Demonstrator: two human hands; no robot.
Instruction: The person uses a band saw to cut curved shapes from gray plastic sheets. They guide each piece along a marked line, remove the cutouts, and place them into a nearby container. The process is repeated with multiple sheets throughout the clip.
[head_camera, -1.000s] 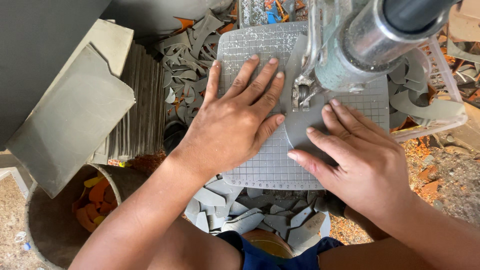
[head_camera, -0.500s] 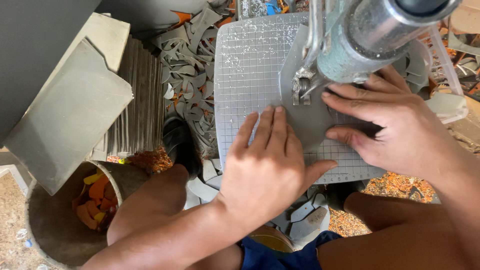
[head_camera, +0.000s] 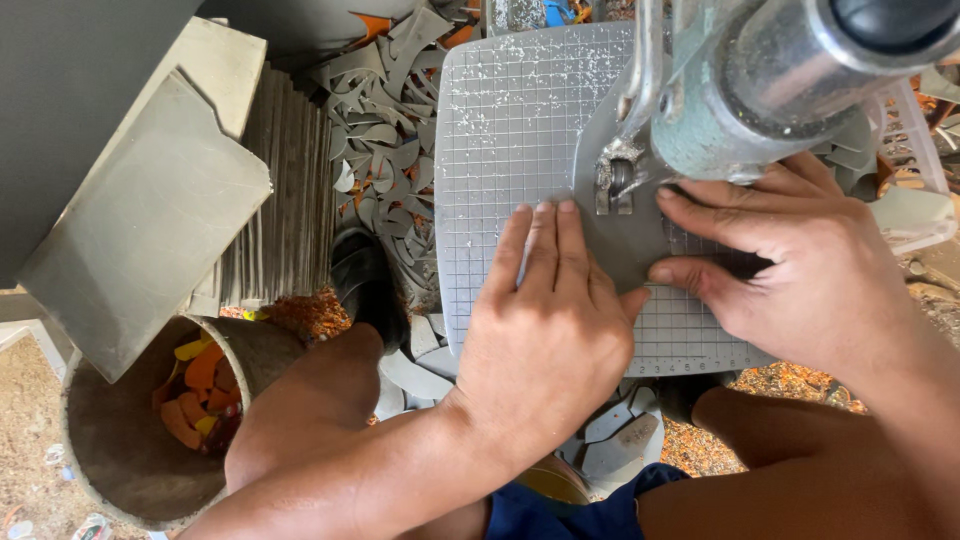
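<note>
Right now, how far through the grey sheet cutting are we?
Done: a heap of grey offcuts lies behind the gridded table. In hand: the left hand and right hand press one grey sheet flat under the blade. Left: a thick stack of uncut sheets stands on edge on the left, so plenty remains.

The grey sheet (head_camera: 640, 235) on the gridded machine table (head_camera: 510, 120) lies mostly under the left hand (head_camera: 545, 330), the right hand (head_camera: 800, 270) and the green machine arm (head_camera: 760, 90), so its outline cannot be made out. The arm itself runs off the top and right edges. The blade guide (head_camera: 615, 180) shows, but the cutting point beneath it is too small to tell. The table's far right corner sits behind the arm. The bucket (head_camera: 120, 440) of orange scraps is cut by the bottom edge, and the grey board (head_camera: 150, 220) covers part of the stacked sheets (head_camera: 285, 190)
</note>
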